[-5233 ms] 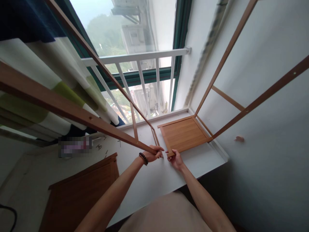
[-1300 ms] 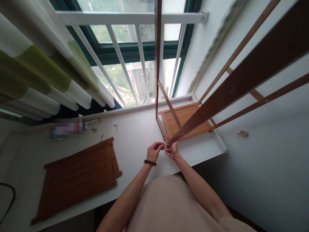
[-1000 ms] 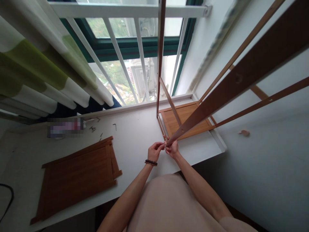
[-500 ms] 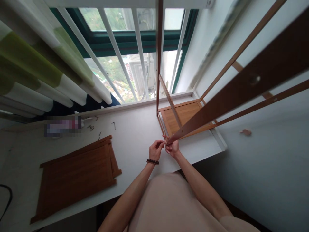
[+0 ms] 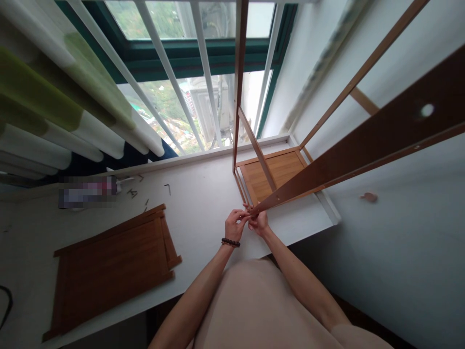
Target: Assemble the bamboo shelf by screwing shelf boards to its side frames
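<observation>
A tall wooden shelf frame [image 5: 348, 145] stands on the white window ledge [image 5: 203, 203], with a light brown shelf panel [image 5: 278, 172] at its base. My left hand [image 5: 235, 224], with a bead bracelet on the wrist, pinches its fingers together at the frame's near bottom corner. My right hand [image 5: 259, 222] is closed around the foot of the near upright at that same corner. Both hands touch there. Whatever small part sits between the fingers is hidden.
A darker wooden panel [image 5: 112, 264] lies flat on the ledge at left. Small screws and a hex key [image 5: 167, 188] lie scattered behind it. White window bars [image 5: 163, 63] and a striped curtain [image 5: 54, 97] rise at the back; a white wall is at right.
Earlier the left side frame leaned away to the left; it now stands upright against the shelf panel. Over the last second my hands stay at the corner, the view tilting slightly down.
</observation>
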### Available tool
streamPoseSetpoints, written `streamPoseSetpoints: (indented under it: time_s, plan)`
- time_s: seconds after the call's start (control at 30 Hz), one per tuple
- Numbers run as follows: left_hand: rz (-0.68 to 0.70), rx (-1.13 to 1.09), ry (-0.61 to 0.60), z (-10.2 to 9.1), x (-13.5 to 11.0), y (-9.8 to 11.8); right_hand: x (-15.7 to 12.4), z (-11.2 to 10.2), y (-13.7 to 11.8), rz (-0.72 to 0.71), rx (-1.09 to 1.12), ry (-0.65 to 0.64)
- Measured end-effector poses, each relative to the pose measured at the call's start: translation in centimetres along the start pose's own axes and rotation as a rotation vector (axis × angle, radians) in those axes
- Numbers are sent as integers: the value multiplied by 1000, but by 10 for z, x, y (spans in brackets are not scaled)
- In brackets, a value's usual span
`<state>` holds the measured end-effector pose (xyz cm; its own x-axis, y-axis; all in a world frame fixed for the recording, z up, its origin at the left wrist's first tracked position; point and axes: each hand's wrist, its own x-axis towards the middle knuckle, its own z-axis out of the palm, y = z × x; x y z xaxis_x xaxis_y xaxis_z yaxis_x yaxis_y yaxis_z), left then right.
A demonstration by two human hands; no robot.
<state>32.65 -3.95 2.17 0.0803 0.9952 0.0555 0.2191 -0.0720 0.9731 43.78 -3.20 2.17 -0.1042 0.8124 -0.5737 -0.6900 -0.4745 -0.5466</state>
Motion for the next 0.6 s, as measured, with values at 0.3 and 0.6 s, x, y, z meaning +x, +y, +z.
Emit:
streamPoseSetpoints:
  time_s: [0.3, 0.6]
  plan:
    - [338, 298, -296, -25, 37, 9, 2, -1, 2, -9, 2, 13]
    - [736, 668, -671, -28, 80, 23, 7, -7, 6, -30, -21, -19]
